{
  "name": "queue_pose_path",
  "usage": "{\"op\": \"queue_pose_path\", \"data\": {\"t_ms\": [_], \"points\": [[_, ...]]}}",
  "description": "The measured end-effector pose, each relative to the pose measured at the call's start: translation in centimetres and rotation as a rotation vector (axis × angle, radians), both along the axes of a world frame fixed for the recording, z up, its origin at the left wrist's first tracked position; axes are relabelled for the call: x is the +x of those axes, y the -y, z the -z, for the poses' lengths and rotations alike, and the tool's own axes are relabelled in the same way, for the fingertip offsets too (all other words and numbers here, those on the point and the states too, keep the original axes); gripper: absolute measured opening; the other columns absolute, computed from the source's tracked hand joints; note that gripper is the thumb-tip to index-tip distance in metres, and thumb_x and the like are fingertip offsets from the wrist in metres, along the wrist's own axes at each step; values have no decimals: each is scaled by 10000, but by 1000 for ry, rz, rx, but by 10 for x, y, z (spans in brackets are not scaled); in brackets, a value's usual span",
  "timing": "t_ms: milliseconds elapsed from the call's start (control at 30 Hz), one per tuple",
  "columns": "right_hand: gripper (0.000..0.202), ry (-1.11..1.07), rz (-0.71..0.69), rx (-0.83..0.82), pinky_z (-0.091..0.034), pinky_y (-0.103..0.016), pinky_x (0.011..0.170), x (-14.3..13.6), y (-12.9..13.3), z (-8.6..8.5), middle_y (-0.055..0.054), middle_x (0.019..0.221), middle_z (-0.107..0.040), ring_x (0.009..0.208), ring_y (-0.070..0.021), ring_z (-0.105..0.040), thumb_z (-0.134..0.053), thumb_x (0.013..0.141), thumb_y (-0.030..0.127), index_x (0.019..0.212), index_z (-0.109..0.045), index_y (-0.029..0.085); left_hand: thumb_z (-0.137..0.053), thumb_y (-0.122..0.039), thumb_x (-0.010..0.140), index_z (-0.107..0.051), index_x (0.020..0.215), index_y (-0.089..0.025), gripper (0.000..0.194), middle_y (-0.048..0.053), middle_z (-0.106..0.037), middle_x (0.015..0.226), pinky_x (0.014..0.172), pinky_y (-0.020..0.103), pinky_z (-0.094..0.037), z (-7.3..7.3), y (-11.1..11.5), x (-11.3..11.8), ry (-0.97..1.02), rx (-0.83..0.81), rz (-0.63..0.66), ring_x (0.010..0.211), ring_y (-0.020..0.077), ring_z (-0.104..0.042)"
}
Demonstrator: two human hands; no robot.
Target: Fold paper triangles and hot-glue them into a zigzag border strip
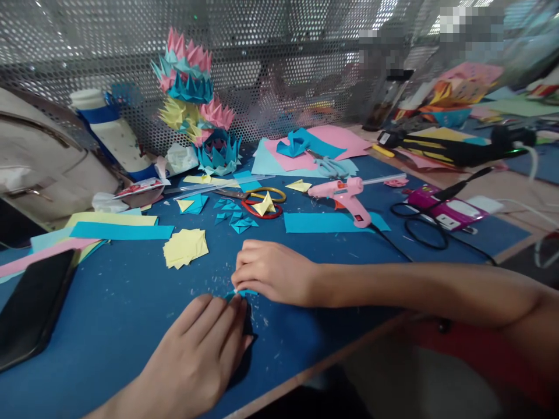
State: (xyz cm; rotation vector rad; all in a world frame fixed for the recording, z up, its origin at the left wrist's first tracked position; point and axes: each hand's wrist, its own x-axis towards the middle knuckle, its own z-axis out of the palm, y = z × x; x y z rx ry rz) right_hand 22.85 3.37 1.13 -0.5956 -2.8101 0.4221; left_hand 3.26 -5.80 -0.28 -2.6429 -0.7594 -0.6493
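Note:
A small piece of blue paper (243,293) lies on the blue table mat (131,308) near the front edge, mostly hidden under both hands. My left hand (205,343) lies flat with its fingertips pressing on the paper. My right hand (268,270) comes in from the right and pinches the paper's far edge with closed fingers. A stack of yellow paper squares (186,247) sits just beyond the hands, and several folded blue pieces (236,218) lie further back.
A black phone (32,308) lies at the left. Long paper strips (117,230) lie behind it. Scissors (262,201), a pink glue gun (345,195) with its cord, a blue strip (332,222) and paper lotus flowers (196,99) fill the back. A perforated metal screen stands behind.

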Motion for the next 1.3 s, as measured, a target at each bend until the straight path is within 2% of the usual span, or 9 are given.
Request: {"op": "queue_pose_path", "data": {"t_ms": [167, 367, 533, 700, 867, 1033, 1167, 1300], "points": [[200, -2, 12, -57, -424, -285, 777, 5, 0, -2, -66, 866, -657, 860, -175, -509, -575, 974, 216, 922, -758, 156, -499, -152, 996, -721, 1005, -31, 253, 118, -746, 941, 815, 404, -422, 0, -1, -1, 6, -11, -9, 810, 245, -592], [217, -36, 17, -30, -415, -294, 786, 3, -1, 1, -62, 880, -662, 854, -175, -490, -551, 989, 228, 928, -749, 164, -499, -152, 993, -719, 996, -47, 244, 107, -741, 925, 814, 407, -429, 0, 0, -1, 11, -12, -12, 807, 240, -592], [185, -30, 13, -94, -424, -284, 768, 8, -3, -1, -59, 854, -662, 854, -175, -514, -585, 969, 217, 930, -758, 163, -514, -155, 984, -715, 1009, -36, 234, 117, -740, 925, 787, 396, -434, 0, -1, 0, 3, -4, -8, 780, 232, -583], [235, -56, 8, -42, -422, -290, 782, 6, -3, 0, -64, 874, -665, 845, -176, -505, -530, 996, 208, 922, -743, 144, -509, -152, 986, -714, 1001, -40, 233, 107, -736, 895, 785, 397, -433, 0, -2, 0, -1, -10, -17, 779, 234, -592], [190, -8, 8, -104, -423, -278, 769, 9, -5, -5, -57, 838, -653, 855, -174, -519, -578, 971, 194, 887, -743, 151, -494, -148, 992, -710, 993, -50, 238, 99, -733, 885, 774, 384, -438, -1, -2, 0, 0, 1, -20, 762, 222, -588], [238, -8, 3, -42, -419, -299, 779, 7, -2, -7, -68, 890, -663, 863, -181, -504, -517, 1005, 218, 947, -736, 144, -517, -156, 985, -711, 981, -47, 223, 97, -731, 873, 773, 386, -441, -2, -4, 0, 3, -11, -14, 758, 221, -586], [183, 31, -7, -84, -421, -283, 753, 8, -4, -9, -59, 851, -656, 857, -178, -522, -587, 968, 206, 896, -749, 158, -529, -143, 975, -710, 989, -39, 209, 98, -729, 861, 760, 388, -438, -2, -6, -1, 14, -10, -3, 752, 223, -580], [220, -31, -16, -44, -436, -291, 792, 13, -6, -4, -69, 872, -668, 882, -184, -530, -542, 990, 195, 913, -742, 145, -516, -136, 980, -710, 987, -39, 218, 106, -740, 902, 786, 390, -440, -2, -6, -1, 23, -17, 1, 771, 226, -578]]}}
